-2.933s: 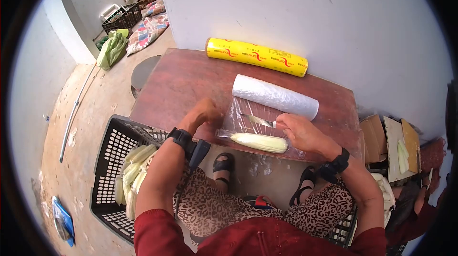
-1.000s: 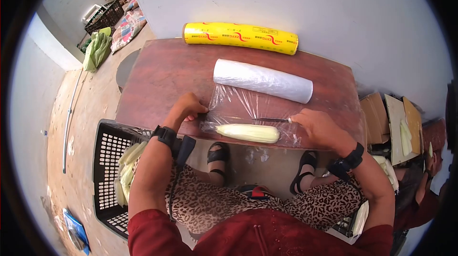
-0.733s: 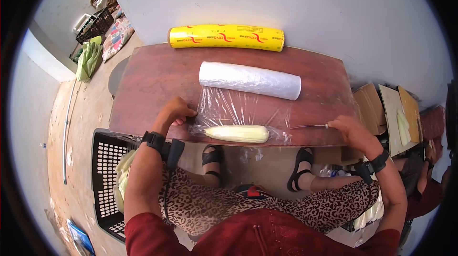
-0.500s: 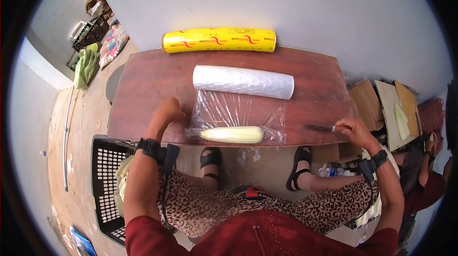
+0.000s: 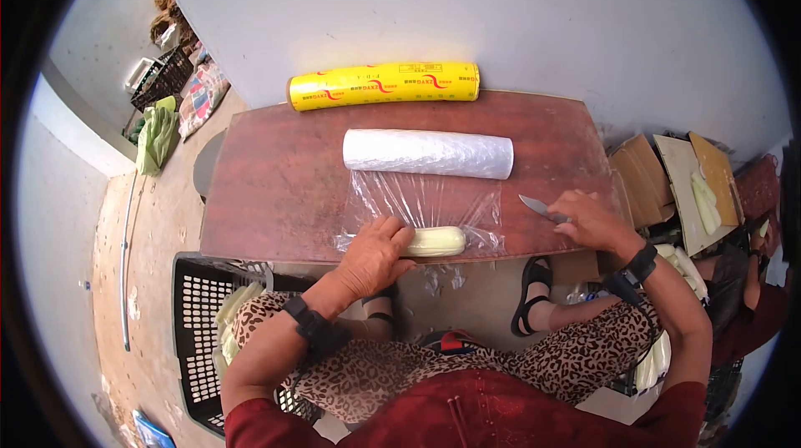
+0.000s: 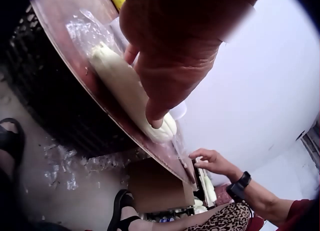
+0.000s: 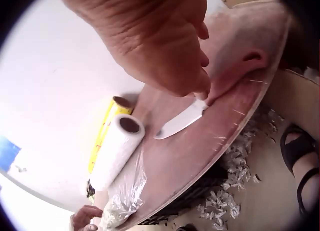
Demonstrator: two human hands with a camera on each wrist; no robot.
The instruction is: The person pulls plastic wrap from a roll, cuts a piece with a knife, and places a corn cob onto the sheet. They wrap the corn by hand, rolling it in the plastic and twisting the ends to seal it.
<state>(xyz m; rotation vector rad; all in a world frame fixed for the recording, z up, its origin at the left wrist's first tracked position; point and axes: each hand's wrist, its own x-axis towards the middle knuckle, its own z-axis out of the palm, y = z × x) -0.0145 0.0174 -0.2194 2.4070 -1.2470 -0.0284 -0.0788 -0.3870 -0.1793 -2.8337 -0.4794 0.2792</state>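
The corn cob (image 5: 439,242) is gripped under the left hand (image 5: 374,254); the knife (image 5: 541,208) is held in the right hand (image 5: 591,221), well apart. Film (image 5: 424,202) just beyond the left hand is best held smooth and well clear of the knife.

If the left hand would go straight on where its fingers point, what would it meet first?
In the head view, the left hand would likely meet the film beyond the corn first, then the roll; the film's height is unclear.
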